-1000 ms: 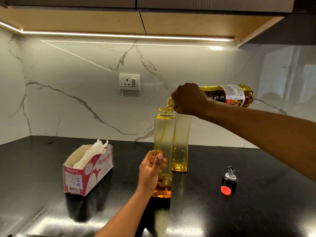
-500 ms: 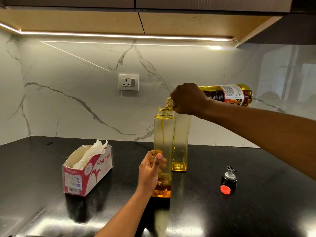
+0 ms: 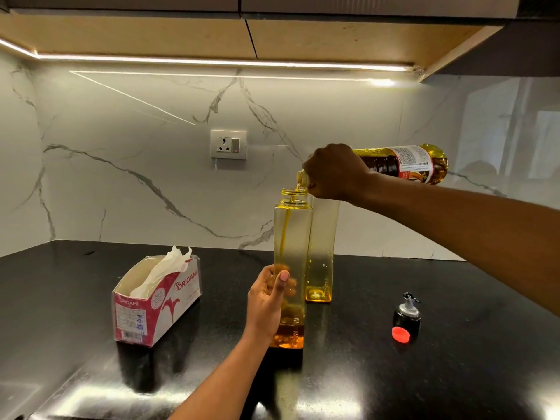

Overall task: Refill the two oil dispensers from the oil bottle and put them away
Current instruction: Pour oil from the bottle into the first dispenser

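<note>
at the counter's (image 3: 454, 374) centre the left hand (image 3: 268, 301) grips the near dispenser (image 3: 292, 237) low, the right hand (image 3: 336, 172) clasps the tipped oil bottle (image 3: 406, 162) at its 12 o'clock; any wobble could throw the thin stream (image 3: 285, 231) past that narrow mouth (image 3: 294, 194).

On the counter (image 3: 454, 374), the near dispenser (image 3: 292, 237) is stood centrally and gripped low by the left hand (image 3: 266, 301). The far dispenser (image 3: 322, 253) is set just behind it, slightly right, possibly touching. The oil bottle (image 3: 403, 163) is held near-horizontal by the right hand (image 3: 336, 172), mouth over the near dispenser's neck. The tissue box (image 3: 157, 301) is placed left, the pourer stopper (image 3: 407, 315) right, with the small cap (image 3: 400, 334) at its near side.
</note>
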A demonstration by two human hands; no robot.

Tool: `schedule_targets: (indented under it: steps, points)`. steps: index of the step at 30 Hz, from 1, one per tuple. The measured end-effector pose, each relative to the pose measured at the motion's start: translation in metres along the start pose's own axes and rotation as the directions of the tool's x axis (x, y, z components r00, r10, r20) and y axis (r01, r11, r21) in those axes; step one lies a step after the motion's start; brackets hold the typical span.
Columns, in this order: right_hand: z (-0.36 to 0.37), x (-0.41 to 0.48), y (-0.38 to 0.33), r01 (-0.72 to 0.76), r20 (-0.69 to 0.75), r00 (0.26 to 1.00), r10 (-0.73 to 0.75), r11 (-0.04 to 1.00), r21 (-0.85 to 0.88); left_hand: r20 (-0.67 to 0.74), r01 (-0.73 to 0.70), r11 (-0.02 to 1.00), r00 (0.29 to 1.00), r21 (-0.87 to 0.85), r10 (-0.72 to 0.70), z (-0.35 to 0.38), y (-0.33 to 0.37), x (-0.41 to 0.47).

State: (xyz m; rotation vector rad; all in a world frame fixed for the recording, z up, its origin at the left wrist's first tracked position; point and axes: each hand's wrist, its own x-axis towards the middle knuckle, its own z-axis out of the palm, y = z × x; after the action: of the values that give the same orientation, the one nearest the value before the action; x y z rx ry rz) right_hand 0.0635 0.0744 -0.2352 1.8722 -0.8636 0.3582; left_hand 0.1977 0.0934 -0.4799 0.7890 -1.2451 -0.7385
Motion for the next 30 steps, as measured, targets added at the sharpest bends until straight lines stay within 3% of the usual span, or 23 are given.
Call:
schedule_targets:
  steps: [30]
  points:
    - [-0.0041, 0.0002, 0.0020, -0.005, 0.009, 1.000, 0.005, 1.000, -0.008, -0.001, -0.010, 1.000, 1.000, -0.023, 0.010, 0.0005, -0.0013, -0.0003]
